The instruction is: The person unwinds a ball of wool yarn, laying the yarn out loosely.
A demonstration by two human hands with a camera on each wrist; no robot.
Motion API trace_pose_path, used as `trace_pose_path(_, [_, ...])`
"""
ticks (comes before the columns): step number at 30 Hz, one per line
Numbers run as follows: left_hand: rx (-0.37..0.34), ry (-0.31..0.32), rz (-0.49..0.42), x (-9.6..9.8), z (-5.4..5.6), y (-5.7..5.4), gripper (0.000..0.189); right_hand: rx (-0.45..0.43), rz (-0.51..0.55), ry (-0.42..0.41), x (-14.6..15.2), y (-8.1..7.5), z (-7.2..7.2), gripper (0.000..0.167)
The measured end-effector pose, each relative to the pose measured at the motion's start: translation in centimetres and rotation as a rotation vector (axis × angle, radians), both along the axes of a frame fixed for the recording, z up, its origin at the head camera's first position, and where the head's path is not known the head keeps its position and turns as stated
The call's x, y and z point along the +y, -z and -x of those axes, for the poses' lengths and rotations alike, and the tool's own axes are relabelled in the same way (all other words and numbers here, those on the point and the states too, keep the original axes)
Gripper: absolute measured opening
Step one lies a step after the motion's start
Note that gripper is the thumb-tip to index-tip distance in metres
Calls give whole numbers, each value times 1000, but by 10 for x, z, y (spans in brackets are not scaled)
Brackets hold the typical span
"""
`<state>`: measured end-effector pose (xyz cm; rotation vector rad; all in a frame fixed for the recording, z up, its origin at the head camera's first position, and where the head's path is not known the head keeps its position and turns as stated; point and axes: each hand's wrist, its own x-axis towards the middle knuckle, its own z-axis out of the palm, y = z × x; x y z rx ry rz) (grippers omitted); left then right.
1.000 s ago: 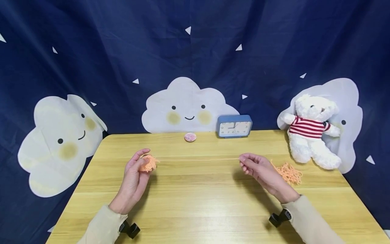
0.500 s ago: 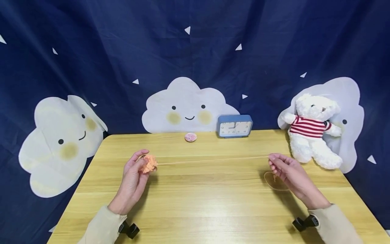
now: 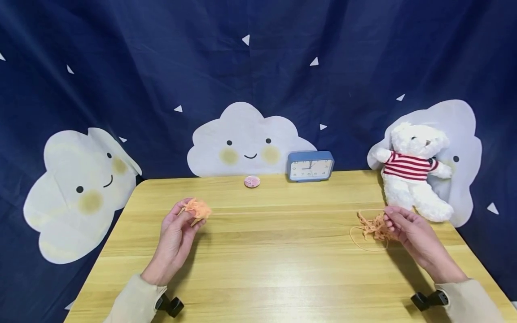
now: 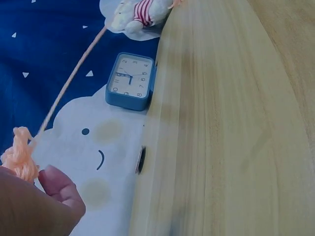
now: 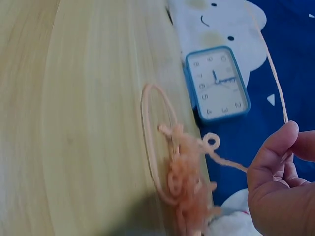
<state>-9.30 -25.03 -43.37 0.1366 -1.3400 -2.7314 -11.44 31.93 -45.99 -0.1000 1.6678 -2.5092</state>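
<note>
Pinching yarn bundle [image 3: 198, 209] with left, strand [image 5: 275, 78] with right, hands [image 3: 174, 240] [image 3: 420, 242] farther apart than a second ago

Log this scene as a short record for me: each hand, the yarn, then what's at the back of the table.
Left hand: holds a bundle of orange yarn
Right hand: pinches a strand
Strand: runs nearly straight between the hands, above the table
Loose yarn: heaped on the table by the right hand, a length leading up to it
Back of table: small pink disc, blue clock, white teddy bear in a striped shirt at far right
Backdrop: dark blue curtain
</note>
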Motion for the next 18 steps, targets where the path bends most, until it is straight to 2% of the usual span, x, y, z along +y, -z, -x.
trace_pose_path(4, [-5,-8,2,0,0,1,33,8,-3,26,11,1,-1,33])
trace_pose_path(13, [-3,-34,-33,-3,-1,-1,34,20,79,44,39,5,-2,37])
trace_pose_path(18, [-6,-15,-38,-5,-3,-2,31,-16,82,92,52,9,-3,38])
